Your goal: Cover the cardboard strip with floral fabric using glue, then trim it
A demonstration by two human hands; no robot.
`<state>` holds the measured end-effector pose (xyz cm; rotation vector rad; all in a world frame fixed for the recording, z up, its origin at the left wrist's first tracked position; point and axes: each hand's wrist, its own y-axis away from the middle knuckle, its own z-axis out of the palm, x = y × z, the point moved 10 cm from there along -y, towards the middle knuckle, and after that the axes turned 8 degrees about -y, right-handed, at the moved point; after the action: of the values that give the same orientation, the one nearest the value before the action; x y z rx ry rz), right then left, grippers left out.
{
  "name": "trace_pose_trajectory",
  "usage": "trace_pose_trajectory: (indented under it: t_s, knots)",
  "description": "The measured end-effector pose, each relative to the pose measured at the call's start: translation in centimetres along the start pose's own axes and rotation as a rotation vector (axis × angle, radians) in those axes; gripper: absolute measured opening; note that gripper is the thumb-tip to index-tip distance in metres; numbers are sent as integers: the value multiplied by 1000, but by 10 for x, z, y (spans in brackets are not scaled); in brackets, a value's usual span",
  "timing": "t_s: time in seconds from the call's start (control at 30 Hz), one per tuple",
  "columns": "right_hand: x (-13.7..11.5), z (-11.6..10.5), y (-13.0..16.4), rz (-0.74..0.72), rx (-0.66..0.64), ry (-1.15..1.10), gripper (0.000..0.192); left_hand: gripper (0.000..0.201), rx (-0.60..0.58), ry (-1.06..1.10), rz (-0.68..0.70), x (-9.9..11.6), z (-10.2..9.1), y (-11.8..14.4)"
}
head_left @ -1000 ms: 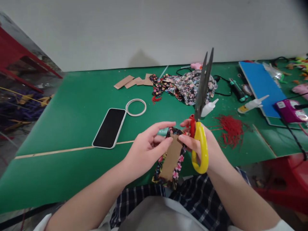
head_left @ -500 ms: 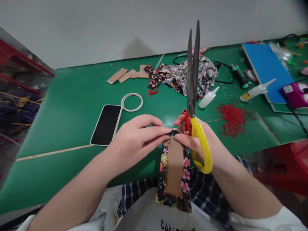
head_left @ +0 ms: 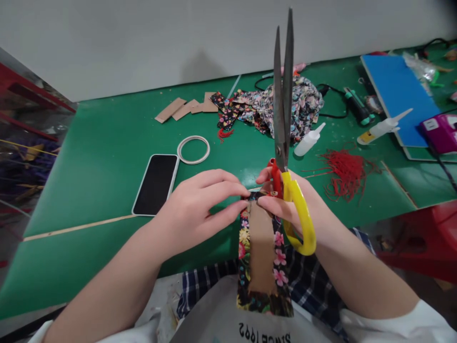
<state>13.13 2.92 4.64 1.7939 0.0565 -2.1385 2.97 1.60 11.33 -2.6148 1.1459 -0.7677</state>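
A black floral fabric strip (head_left: 280, 257) hangs in front of me, with brown cardboard (head_left: 262, 247) lying along its middle. My left hand (head_left: 200, 209) pinches the strip's top left edge between thumb and fingers. With thumb and fingers closed, my right hand (head_left: 307, 195) holds the top right edge of the same strip. Scissors (head_left: 284, 143) with one yellow and one red handle also sit in my right hand, blades pointing up and slightly parted. Part of the red handle is hidden by the yellow one and by my fingers.
On the green table (head_left: 103, 157) lie a phone (head_left: 156, 185), a tape roll (head_left: 193, 162), cardboard pieces (head_left: 183, 109), crumpled floral fabric (head_left: 303, 102) and red tassel threads (head_left: 346, 174). To the right are a white bottle (head_left: 307, 143), a glue bottle (head_left: 378, 132) and a blue board (head_left: 400, 95).
The left fingers have drawn back slightly left and bent more at the strip's top edge. The strip's lower end has swung a little right. The right hand still holds the scissors.
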Motion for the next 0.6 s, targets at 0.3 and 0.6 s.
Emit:
trace_pose_trajectory:
  t_s: [0.3, 0.6]
  knots:
    - [0, 0, 3, -2, -8, 22, 29, 20, 83, -104, 64, 4, -9, 11]
    - [0, 2, 2, 1, -28, -29, 27, 20, 35, -202, 170, 11, -2, 11]
